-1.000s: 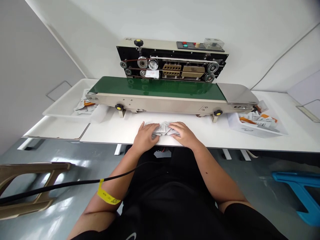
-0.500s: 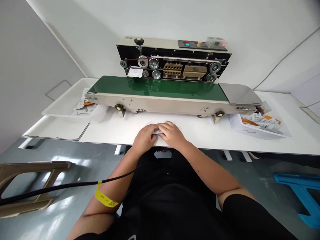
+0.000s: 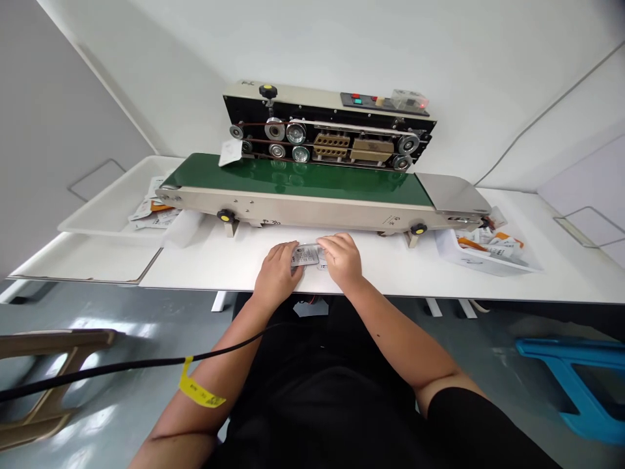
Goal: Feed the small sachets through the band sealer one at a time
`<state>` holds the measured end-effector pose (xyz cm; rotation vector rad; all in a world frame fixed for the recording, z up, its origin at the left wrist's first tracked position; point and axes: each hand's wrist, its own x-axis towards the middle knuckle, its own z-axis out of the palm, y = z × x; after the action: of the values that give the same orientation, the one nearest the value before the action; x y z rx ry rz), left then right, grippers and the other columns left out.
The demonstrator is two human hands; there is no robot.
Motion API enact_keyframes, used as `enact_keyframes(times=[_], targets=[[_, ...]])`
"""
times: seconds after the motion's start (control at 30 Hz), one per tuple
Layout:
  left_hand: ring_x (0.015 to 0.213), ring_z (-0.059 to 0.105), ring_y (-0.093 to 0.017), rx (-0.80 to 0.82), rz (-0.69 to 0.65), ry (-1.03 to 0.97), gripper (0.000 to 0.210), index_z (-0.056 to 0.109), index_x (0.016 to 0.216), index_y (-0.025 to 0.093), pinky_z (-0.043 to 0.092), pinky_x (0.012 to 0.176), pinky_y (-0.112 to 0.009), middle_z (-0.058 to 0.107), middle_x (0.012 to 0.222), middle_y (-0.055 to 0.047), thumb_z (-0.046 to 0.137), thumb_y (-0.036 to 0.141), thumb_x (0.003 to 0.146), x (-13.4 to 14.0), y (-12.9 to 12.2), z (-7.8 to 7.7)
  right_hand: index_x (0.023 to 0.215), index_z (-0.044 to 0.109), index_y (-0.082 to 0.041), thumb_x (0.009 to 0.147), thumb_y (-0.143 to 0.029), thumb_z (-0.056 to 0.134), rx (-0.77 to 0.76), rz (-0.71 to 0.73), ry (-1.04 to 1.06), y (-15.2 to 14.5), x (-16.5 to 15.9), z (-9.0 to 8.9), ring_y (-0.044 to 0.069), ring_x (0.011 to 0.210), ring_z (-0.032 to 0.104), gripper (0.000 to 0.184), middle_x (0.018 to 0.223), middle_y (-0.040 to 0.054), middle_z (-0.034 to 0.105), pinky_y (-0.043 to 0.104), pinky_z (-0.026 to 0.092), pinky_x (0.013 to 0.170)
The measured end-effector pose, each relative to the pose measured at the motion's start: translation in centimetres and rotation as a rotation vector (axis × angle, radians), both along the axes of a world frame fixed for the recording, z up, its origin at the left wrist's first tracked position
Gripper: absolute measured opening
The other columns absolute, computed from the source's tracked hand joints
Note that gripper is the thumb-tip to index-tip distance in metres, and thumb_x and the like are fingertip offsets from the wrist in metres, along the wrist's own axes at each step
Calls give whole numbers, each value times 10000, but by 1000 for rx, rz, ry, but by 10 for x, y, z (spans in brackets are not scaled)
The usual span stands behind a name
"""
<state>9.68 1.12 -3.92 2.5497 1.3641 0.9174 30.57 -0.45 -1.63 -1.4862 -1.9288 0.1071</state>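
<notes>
Between my two hands, just above the front part of the white table, is a small silver-grey printed packet. My left hand is closed on its left end, thumb below and fingers above. My right hand pinches the packet's right end at the upper corner. Part of another printed packet shows beneath, by my right fingers. Beyond my hands stands a band sealing machine with a green conveyor belt. A white packet hangs tilted at the left end of its rollers.
A white tray with several packets stands at the left. At the right is a white bin holding packets with orange parts. A black cable crosses my left arm. A blue stool and a brown stool stand on the floor.
The packet on the machine has moved left, out past the rollers, and tilted. My hands have moved slightly apart, showing more of the packet between them. The camera view has shifted a little.
</notes>
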Motion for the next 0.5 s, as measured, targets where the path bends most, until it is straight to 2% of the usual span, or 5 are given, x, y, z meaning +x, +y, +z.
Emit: enact_keyframes(times=[0.1, 0.23, 0.3, 0.37, 0.5], targets=[[1363, 580, -375, 13, 9, 9, 579, 469, 1499, 186, 501, 1172, -573, 656, 1393, -167, 640, 221, 947, -1, -1, 0, 1181, 806, -318, 1079, -260, 461, 217, -101, 88, -7, 30, 28, 311, 1218, 663, 364, 1243, 79, 743, 576, 556, 1088], [1382, 558, -373, 15, -16, 22, 533, 494, 1484, 168, 485, 1193, -567, 644, 1416, -173, 615, 218, 967, -2, -3, 3, 1021, 751, -252, 1033, -478, 590, 604, -422, 376, 13, 124, 81, 315, 1110, 707, 278, 1120, 127, 704, 552, 616, 987], [1389, 554, -374, 14, -19, 24, 528, 500, 1485, 175, 483, 1191, -573, 639, 1426, -170, 609, 213, 970, -1, -5, 4, 1111, 695, -250, 1016, -555, 584, 484, -500, 560, 37, 178, 102, 267, 872, 727, 338, 1046, 122, 705, 489, 657, 771], [1393, 555, -374, 13, -15, 22, 528, 505, 1486, 186, 482, 1192, -577, 639, 1431, -164, 609, 214, 970, -1, -5, 5, 1047, 657, -236, 997, -565, 596, 334, -554, 626, 62, 221, 113, 223, 633, 666, 339, 848, 86, 684, 434, 597, 573], [1398, 558, -373, 17, -23, 7, 517, 529, 1474, 200, 480, 1197, -584, 640, 1439, -159, 613, 214, 964, -2, -5, 5, 737, 554, -238, 977, -545, 639, 215, -459, 492, 102, 258, 115, 85, 404, 433, 399, 526, -42, 463, 308, 408, 453]])
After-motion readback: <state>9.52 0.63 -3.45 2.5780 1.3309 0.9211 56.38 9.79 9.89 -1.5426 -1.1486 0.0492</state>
